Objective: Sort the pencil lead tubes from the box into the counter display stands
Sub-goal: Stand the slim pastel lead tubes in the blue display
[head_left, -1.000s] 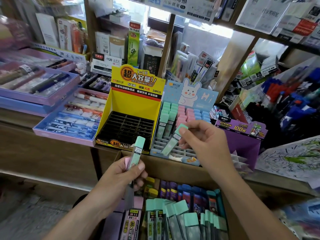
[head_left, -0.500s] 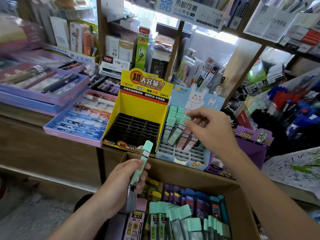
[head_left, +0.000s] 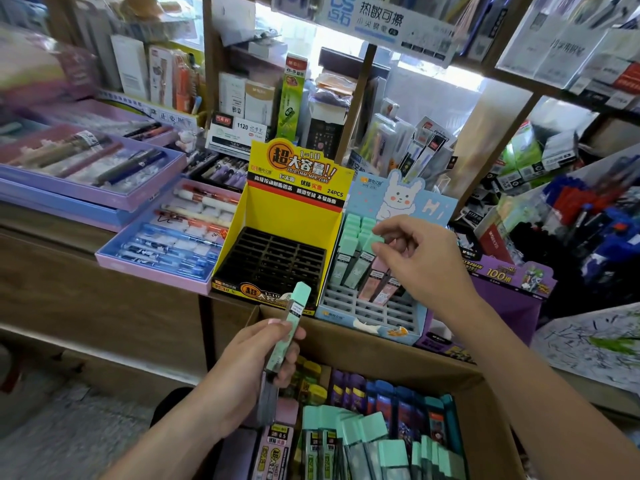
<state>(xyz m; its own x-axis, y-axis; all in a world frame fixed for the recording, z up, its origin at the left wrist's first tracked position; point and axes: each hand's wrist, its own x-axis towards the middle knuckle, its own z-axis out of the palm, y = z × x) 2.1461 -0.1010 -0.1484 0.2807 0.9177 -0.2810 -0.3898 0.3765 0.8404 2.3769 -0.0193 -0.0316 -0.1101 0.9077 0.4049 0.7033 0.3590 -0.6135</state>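
Note:
My left hand (head_left: 249,372) grips a mint-green lead tube (head_left: 294,317), tilted upward, above the open cardboard box (head_left: 381,344); other tube ends show in the same grip behind and below it. My right hand (head_left: 419,261) reaches over the blue rabbit display stand (head_left: 367,317). Its thumb and forefinger pinch the cap of a mint tube (head_left: 363,261) standing in a slot beside other mint and pink tubes. The yellow display stand (head_left: 294,216) to the left has empty black slots. The box holds several mint tubes (head_left: 367,441), blue and purple ones (head_left: 398,400) and pink-labelled ones (head_left: 277,452).
A purple display stand (head_left: 512,275) sits right of the rabbit stand. Pen trays (head_left: 162,244) in pink and lilac cover the wooden counter to the left. Shelves packed with stationery rise behind the stands. A scribbled test sheet (head_left: 595,344) lies at the right.
My right hand carried a mint tube up from in front of the rabbit stand and set it upright in a slot among the mint row. My left hand kept its tubes, almost still.

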